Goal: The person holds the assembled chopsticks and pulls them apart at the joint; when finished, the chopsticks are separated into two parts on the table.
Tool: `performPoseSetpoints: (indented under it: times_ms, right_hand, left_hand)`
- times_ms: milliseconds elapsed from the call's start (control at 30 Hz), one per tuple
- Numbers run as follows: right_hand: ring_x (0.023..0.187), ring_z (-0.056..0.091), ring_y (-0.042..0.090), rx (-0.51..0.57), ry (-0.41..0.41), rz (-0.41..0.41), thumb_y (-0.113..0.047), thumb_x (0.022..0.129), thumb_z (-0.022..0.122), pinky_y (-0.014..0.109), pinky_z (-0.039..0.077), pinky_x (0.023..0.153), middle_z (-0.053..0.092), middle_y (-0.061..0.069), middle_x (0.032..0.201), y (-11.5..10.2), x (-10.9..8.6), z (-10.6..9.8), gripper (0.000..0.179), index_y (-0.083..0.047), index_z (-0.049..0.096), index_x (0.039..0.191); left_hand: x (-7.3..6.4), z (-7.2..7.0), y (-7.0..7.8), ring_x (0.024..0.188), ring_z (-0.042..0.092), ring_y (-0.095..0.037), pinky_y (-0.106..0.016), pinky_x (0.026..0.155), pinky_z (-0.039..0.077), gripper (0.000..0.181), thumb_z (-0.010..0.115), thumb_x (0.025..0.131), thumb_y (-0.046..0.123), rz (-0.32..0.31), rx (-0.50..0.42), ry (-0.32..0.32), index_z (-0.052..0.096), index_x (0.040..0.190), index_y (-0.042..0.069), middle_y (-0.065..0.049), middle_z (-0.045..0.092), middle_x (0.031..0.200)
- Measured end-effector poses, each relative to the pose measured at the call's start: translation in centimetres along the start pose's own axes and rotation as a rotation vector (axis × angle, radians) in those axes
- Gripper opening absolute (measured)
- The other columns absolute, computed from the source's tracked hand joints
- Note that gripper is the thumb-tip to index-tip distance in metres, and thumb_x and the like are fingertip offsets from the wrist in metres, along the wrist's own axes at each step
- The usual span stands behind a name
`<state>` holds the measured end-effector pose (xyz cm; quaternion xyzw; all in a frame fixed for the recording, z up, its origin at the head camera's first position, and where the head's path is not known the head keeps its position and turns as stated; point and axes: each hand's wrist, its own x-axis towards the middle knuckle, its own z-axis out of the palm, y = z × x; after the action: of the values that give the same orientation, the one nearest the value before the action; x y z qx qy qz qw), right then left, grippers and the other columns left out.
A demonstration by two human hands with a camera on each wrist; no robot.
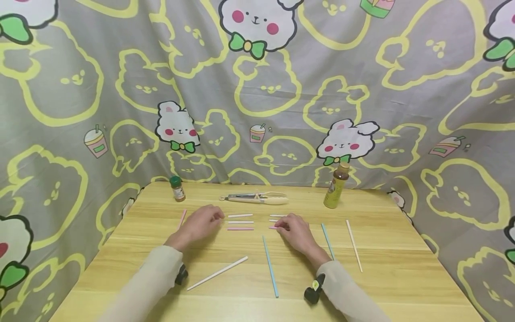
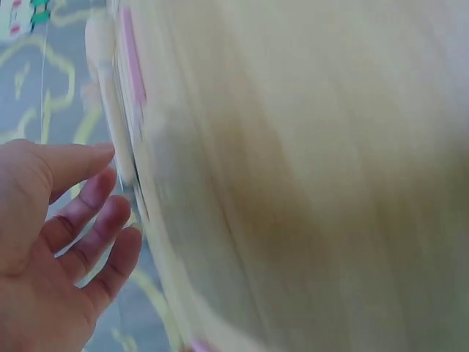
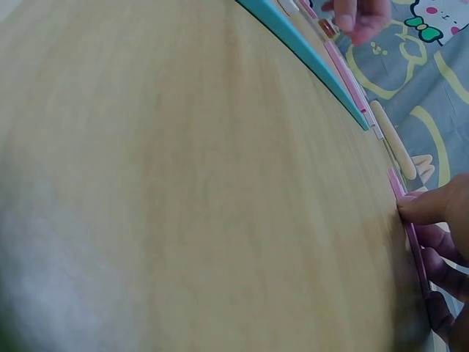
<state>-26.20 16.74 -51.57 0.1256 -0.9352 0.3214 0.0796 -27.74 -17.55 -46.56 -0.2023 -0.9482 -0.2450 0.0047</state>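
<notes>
My right hand (image 1: 295, 230) pinches a pink chopstick (image 3: 412, 242) low at the table, thumb on its near side and fingers along the far side. Two white sticks (image 1: 273, 215) lie just beyond it, partly covered by the hand. To the left, across a gap, lie two short-looking white sticks (image 1: 240, 222) and a pink stick (image 1: 240, 229) in parallel rows. Beside their left ends my left hand (image 1: 205, 221) hovers with loosely bent fingers (image 2: 121, 257) and holds nothing. Another pink stick (image 1: 183, 218) is partly hidden by the left forearm.
Tongs (image 1: 257, 197) lie at the back between a green-capped spice jar (image 1: 177, 189) and a yellow-labelled bottle (image 1: 337, 187). Nearer are a white chopstick (image 1: 217, 273) and a blue one (image 1: 270, 268). Right of the right arm lie a blue (image 1: 327, 241) and a cream chopstick (image 1: 354, 246).
</notes>
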Motion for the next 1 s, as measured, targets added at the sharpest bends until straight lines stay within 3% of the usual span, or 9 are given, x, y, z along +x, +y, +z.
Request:
performPoseSetpoints:
  times_ms: [267,400,600,800,1000]
  right_hand:
    - [0.1,0.065,0.022,-0.002,0.0,-0.002,-0.013,0.097,0.082,0.062,0.045,0.101,0.071,-0.003,0.098,0.1,0.0,0.0,0.008,-0.02,0.084,0.101]
    - [0.099,0.065,0.022,-0.007,0.005,-0.011,-0.013,0.097,0.082,0.061,0.046,0.099,0.072,-0.003,0.099,0.0,0.0,0.0,0.008,-0.02,0.084,0.101]
    - [0.098,0.065,0.021,-0.02,0.012,-0.025,-0.011,0.097,0.082,0.059,0.047,0.096,0.072,-0.003,0.098,0.1,0.0,0.1,0.01,-0.02,0.084,0.101]
    - [0.101,0.065,0.022,-0.012,0.003,-0.003,-0.012,0.097,0.082,0.059,0.046,0.099,0.072,-0.004,0.099,0.1,-0.1,0.1,0.009,-0.02,0.084,0.101]
    - [0.1,0.065,0.021,-0.011,0.01,-0.017,-0.011,0.096,0.083,0.056,0.048,0.096,0.072,-0.004,0.098,0.2,-0.1,0.1,0.01,-0.019,0.084,0.1]
  left_hand:
    - [-1.8,-3.3,-5.3,0.109,0.07,-0.042,-0.06,0.093,0.057,0.023,0.068,0.104,0.009,-0.173,0.03,0.118,0.07,0.125,0.0,-0.023,0.07,0.121]
    - [-2.9,-4.1,-6.8,0.11,0.067,-0.047,-0.063,0.092,0.056,0.036,0.068,0.106,0.016,-0.254,0.02,0.109,0.062,0.135,-0.005,-0.031,0.066,0.123]
    - [-3.6,-4.0,-7.7,0.117,0.067,-0.053,-0.066,0.097,0.055,0.043,0.067,0.107,0.017,-0.307,0.027,0.025,0.055,0.14,-0.006,-0.034,0.069,0.127]
    - [-3.3,-3.5,-7.8,0.118,0.068,-0.055,-0.065,0.096,0.057,0.033,0.063,0.108,0.015,-0.306,0.045,0.036,0.061,0.134,-0.004,-0.035,0.071,0.129]
    - [-2.8,-3.5,-7.5,0.111,0.071,-0.047,-0.06,0.095,0.057,0.031,0.063,0.109,0.019,-0.302,0.009,0.061,0.071,0.125,-0.005,-0.028,0.075,0.122]
